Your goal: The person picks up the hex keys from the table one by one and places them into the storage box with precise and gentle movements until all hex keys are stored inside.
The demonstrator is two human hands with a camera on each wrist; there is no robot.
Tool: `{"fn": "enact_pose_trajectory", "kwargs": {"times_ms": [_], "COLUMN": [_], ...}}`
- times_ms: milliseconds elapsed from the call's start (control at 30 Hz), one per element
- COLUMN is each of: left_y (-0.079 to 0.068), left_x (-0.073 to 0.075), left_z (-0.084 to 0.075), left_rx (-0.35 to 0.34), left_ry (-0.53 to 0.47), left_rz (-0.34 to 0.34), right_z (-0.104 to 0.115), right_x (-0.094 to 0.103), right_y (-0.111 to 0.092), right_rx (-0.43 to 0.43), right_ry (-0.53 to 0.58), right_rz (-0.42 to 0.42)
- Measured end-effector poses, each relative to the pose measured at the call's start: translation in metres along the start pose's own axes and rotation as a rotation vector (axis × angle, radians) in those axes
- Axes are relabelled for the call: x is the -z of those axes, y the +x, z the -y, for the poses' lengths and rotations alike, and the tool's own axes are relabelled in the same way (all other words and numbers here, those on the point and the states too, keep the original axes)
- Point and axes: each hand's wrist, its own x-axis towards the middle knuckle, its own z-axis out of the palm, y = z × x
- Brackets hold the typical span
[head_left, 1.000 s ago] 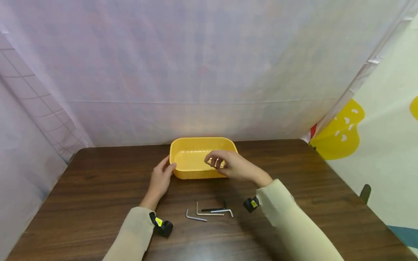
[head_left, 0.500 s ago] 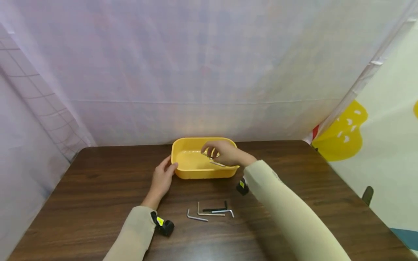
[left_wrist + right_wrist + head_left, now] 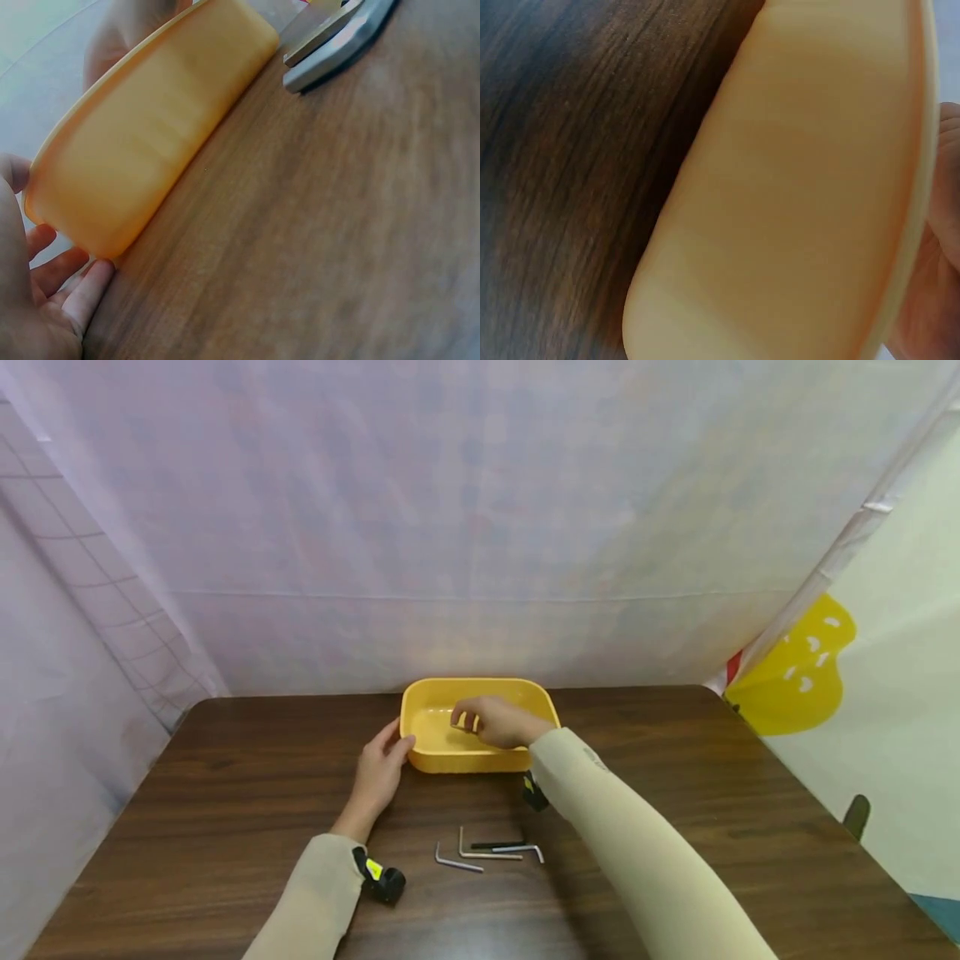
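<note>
A yellow basin [image 3: 465, 763] stands near the table's back edge. My left hand [image 3: 378, 772] holds its left end, thumb at the rim and the other fingers against the outer wall, as the left wrist view shows. My right hand [image 3: 495, 722] is inside the basin with curled fingers. A thin metal hex key [image 3: 465, 729] shows at those fingertips, mostly hidden by the hand. In the right wrist view the basin wall covers most of the right hand [image 3: 937, 262]. Several L-shaped hex keys lie on the table in front: a silver one [image 3: 459, 864], a brassy one [image 3: 491, 856] and a black one [image 3: 497, 844] among them.
The dark wooden table [image 3: 247, 793] reaches back to a pale hanging curtain [image 3: 480, 527]. A printed white cloth [image 3: 885, 693] hangs along the right side. Each wrist carries a small black camera, such as the left one [image 3: 388, 885].
My right hand has moved left and lower into the basin, and the thin metal at its fingertips shows less now. The left hand has stayed on the basin. The hex keys on the table lie unchanged.
</note>
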Motion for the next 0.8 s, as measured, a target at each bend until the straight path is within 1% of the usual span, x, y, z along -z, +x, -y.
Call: {"fn": "enact_pose_trajectory", "kwargs": {"times_ms": [167,300,400,500,667,800], "left_y": [0.002,0.003,0.003,0.002,0.003,0.004], "left_x": [-0.001,-0.004,-0.006,-0.006,-0.007,-0.007], "left_z": [-0.001,0.0,0.001,0.0,-0.002,-0.003], "left_rx": [-0.006,0.006,0.001,-0.008,-0.001,-0.004], "left_ry": [-0.005,-0.003,0.001,-0.006,-0.009,-0.008], "left_rz": [-0.002,0.015,-0.001,-0.012,0.002,-0.005], "right_z": [-0.002,-0.005,-0.006,-0.005,-0.004,-0.005], "right_x": [-0.007,-0.012,-0.014,-0.014,-0.013,-0.013], "right_y": [0.011,0.014,0.015,0.015,0.016,0.017], "right_rx": [-0.033,-0.091,-0.12,-0.131,-0.138,-0.149], "right_ry": [-0.021,-0.036,-0.055,-0.068,-0.084,-0.1], "right_rz": [0.01,0.038,0.055,0.064,0.07,0.072]}}
